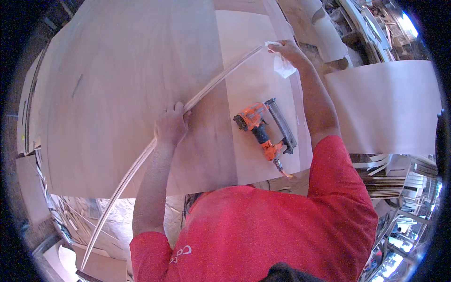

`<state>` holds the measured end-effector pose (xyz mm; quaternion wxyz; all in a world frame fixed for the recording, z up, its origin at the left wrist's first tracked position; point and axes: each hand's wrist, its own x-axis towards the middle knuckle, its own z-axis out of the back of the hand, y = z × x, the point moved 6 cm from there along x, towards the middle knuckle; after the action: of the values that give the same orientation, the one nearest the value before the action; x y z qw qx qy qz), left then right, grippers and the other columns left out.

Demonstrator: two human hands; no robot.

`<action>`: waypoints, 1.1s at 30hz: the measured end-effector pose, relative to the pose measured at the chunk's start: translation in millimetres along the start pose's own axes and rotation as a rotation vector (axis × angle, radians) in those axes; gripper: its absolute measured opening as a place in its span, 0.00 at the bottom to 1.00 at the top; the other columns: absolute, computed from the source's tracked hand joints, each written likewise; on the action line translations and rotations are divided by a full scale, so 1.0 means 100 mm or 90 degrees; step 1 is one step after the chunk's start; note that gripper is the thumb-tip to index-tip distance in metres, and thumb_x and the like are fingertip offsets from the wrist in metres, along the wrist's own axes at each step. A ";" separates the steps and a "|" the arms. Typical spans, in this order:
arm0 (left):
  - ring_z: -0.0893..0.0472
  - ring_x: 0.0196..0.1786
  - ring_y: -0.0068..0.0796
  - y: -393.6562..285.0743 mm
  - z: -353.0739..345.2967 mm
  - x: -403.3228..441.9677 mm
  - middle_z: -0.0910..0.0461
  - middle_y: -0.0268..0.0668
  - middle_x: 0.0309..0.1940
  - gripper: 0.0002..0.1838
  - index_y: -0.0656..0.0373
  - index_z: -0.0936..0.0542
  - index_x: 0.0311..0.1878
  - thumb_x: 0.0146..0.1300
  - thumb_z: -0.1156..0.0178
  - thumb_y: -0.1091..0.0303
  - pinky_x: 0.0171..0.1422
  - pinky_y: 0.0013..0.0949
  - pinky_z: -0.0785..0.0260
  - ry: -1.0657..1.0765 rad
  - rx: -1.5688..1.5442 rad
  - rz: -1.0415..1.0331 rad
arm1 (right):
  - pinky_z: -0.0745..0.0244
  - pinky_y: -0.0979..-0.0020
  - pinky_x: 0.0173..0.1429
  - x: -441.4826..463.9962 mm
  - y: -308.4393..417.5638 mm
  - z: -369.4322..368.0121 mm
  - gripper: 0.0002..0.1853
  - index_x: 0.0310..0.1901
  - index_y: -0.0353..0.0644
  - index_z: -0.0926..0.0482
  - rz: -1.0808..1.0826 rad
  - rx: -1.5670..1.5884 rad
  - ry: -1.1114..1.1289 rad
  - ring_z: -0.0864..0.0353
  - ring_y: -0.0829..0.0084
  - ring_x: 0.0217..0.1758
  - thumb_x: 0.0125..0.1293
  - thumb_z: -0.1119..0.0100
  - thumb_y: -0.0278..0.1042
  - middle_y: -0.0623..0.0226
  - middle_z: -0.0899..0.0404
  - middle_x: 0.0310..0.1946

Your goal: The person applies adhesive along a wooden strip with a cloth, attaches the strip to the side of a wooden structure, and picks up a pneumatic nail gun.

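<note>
A long, thin, pale bundle of strips [221, 76] runs diagonally over the wooden sheets, its lower end bending down past the near edge. My left hand [172, 124] is closed around its middle. At the upper end my right hand [285, 49] pinches the tip, where a piece of white wrapping [283, 66] hangs below the fingers. An orange and black nail gun [264, 129] lies on the lighter sheet, below my right hand and touched by neither hand.
Large wooden sheets [117, 84] cover the work surface. A curved sheet [383, 108] stands at the right, above stacked thin boards [385, 186]. Scrap strips [84, 221] lie at the lower left. More long boards [366, 30] lean at the upper right.
</note>
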<state>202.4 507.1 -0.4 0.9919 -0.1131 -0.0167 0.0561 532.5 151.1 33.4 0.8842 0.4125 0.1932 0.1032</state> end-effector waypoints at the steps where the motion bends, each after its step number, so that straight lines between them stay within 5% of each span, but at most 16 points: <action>1: 0.14 0.46 0.53 0.01 -0.02 0.01 0.18 0.47 0.45 0.15 0.57 0.25 0.46 0.72 0.39 0.53 0.47 0.53 0.19 0.003 -0.003 -0.003 | 0.24 0.67 0.39 0.02 0.03 0.00 0.26 0.47 0.35 0.12 0.018 -0.018 0.001 0.20 0.76 0.35 0.66 0.28 0.55 0.71 0.16 0.36; 4: 0.14 0.46 0.53 0.02 -0.01 0.00 0.18 0.46 0.44 0.15 0.56 0.24 0.45 0.72 0.39 0.54 0.47 0.53 0.20 -0.019 -0.013 -0.012 | 0.32 0.72 0.28 0.16 0.01 -0.02 0.21 0.46 0.41 0.11 0.046 -0.056 -0.011 0.26 0.80 0.23 0.64 0.26 0.53 0.75 0.17 0.29; 7: 0.14 0.46 0.52 0.01 0.02 -0.02 0.19 0.46 0.44 0.15 0.56 0.24 0.45 0.72 0.39 0.54 0.47 0.53 0.21 -0.051 -0.022 -0.024 | 0.35 0.73 0.26 0.20 0.00 -0.02 0.20 0.46 0.42 0.10 0.029 -0.055 -0.014 0.28 0.81 0.23 0.63 0.26 0.51 0.77 0.17 0.29; 33: 0.14 0.45 0.48 0.03 -0.04 0.01 0.19 0.44 0.45 0.16 0.56 0.24 0.47 0.72 0.39 0.52 0.48 0.50 0.20 -0.005 -0.001 -0.009 | 0.25 0.68 0.31 0.27 0.05 -0.03 0.20 0.53 0.42 0.12 0.039 -0.063 -0.017 0.23 0.78 0.27 0.63 0.28 0.44 0.71 0.16 0.31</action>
<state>203.5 509.3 -5.2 0.9921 -0.1132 -0.0216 0.0499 555.4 165.3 28.8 0.9023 0.3757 0.1634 0.1341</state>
